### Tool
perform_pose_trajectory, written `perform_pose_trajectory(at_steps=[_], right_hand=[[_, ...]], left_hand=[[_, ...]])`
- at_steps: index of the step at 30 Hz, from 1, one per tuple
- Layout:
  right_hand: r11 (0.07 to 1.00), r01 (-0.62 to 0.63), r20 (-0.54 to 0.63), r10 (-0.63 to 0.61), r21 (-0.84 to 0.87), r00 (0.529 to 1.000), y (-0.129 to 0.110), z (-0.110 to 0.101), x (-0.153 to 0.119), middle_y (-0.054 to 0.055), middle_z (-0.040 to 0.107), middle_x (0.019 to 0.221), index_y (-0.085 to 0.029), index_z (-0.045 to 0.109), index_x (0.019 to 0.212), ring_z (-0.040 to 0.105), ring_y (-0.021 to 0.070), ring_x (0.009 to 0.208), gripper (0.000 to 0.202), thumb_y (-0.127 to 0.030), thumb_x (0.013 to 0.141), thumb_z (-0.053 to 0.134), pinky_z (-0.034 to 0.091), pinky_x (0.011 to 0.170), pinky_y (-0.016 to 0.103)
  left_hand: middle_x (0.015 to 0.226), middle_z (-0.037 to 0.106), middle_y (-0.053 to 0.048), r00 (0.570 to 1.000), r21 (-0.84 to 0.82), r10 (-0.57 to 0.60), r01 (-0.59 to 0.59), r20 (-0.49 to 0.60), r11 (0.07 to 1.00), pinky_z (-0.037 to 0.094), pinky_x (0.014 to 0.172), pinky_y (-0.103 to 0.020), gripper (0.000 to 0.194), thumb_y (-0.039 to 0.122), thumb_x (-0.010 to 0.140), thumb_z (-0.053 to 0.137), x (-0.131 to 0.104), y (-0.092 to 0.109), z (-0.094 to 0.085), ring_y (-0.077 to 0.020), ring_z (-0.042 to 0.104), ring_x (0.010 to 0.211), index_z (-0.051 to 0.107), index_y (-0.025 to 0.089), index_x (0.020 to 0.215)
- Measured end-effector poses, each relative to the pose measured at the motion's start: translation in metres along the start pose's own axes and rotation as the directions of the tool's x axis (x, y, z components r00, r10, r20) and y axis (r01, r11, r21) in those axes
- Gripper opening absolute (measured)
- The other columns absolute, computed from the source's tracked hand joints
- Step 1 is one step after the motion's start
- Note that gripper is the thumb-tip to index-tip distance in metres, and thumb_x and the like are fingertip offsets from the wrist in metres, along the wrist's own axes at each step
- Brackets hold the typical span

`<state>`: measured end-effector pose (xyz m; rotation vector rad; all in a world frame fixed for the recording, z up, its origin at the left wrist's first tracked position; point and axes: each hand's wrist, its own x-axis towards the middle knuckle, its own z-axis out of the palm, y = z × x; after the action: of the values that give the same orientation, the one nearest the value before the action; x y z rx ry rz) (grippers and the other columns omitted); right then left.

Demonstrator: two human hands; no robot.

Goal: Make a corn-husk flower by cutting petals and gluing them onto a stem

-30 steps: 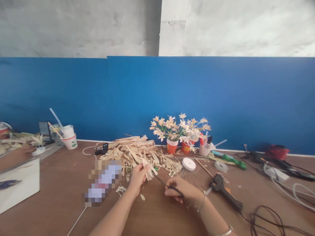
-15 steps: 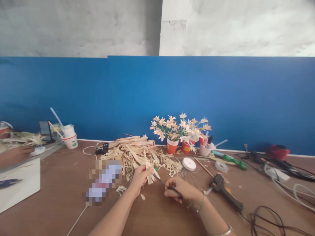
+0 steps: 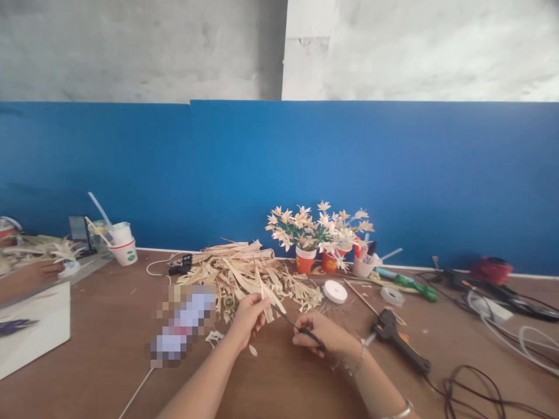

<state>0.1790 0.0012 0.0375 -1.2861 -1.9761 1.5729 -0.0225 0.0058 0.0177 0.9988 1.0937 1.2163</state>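
My left hand [image 3: 250,317] pinches a pale strip of dried husk [image 3: 267,304] between thumb and fingers, over the near edge of a heap of similar husk strips [image 3: 236,270]. In my right hand [image 3: 315,334] are dark-handled scissors [image 3: 311,336], the fingers closed round the handles. Their blades point left and reach the strip in my left hand; whether the blades are apart or together is too small to tell. Below my left hand, a small leaf-shaped husk piece [image 3: 253,350] lies on the brown table.
Red cups with husk flowers [image 3: 305,260] stand by the blue partition [image 3: 349,157]. On the right lie a tape roll [image 3: 335,291], a glue gun [image 3: 399,340] and loose cables [image 3: 476,390]. A white cup [image 3: 124,251] stands left, near a co-worker's hand [image 3: 46,272].
My hands stay almost in place; the husk strip's angle at the blades has shifted slightly. At far left, the co-worker's hand has moved a little.
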Motion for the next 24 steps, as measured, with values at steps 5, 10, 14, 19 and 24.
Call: perform_pose_trajectory(at_steps=[5,10,14,19,24], right_hand=[[1.0,-0.001,-0.037,0.002,0.026,0.999,-0.003,-0.001,-0.001,-0.009,0.046,0.04,-0.016,0.054,0.067,0.035,0.0042,0.031,0.021,-0.033,0.064,0.065,0.028,0.031,0.015],[0.993,0.027,-0.001,-0.027,0.114,1.0,0.005,0.001,0.003,-0.009,0.047,0.04,-0.016,0.053,0.07,0.039,0.0054,0.033,0.027,-0.039,0.063,0.067,0.033,0.031,0.015],[0.99,0.024,0.034,-0.029,0.139,0.999,0.009,0.002,0.004,-0.009,0.047,0.04,-0.016,0.054,0.072,0.04,0.0053,0.033,0.029,-0.039,0.064,0.068,0.034,0.032,0.014],[0.983,0.024,0.041,-0.032,0.179,0.999,0.011,0.002,0.004,-0.009,0.046,0.041,-0.015,0.054,0.071,0.038,0.0047,0.032,0.028,-0.038,0.063,0.069,0.033,0.03,0.014],[0.974,0.048,0.055,-0.061,0.22,0.997,0.01,-0.002,0.002,-0.009,0.047,0.038,-0.015,0.054,0.07,0.037,0.0045,0.03,0.031,-0.041,0.063,0.069,0.031,0.03,0.014]], left_hand=[[0.038,0.05,0.005,1.0,-0.019,-0.019,0.019,0.014,1.0,0.021,0.031,-0.014,0.024,0.035,0.062,0.068,0.0,0.001,0.0,-0.0045,0.039,0.031,0.057,0.014,0.065],[0.047,0.06,-0.001,0.997,-0.029,0.031,-0.033,-0.078,0.999,0.031,0.036,-0.015,0.022,0.033,0.061,0.068,0.001,0.001,0.002,-0.0086,0.051,0.041,0.058,0.014,0.063],[0.046,0.062,-0.001,0.967,0.186,0.19,-0.158,-0.17,0.97,0.041,0.042,-0.021,0.021,0.035,0.063,0.067,0.002,-0.001,0.002,-0.0135,0.056,0.042,0.056,0.018,0.059],[0.048,0.062,0.0,0.919,0.342,0.348,-0.271,-0.187,0.9,0.045,0.047,-0.024,0.02,0.035,0.069,0.062,-0.002,0.003,0.003,-0.0174,0.061,0.048,0.054,0.02,0.057],[0.045,0.06,0.0,0.955,0.34,0.269,-0.214,-0.122,0.916,0.046,0.044,-0.025,0.018,0.034,0.071,0.058,-0.005,0.007,0.006,-0.0193,0.061,0.046,0.054,0.02,0.059]])
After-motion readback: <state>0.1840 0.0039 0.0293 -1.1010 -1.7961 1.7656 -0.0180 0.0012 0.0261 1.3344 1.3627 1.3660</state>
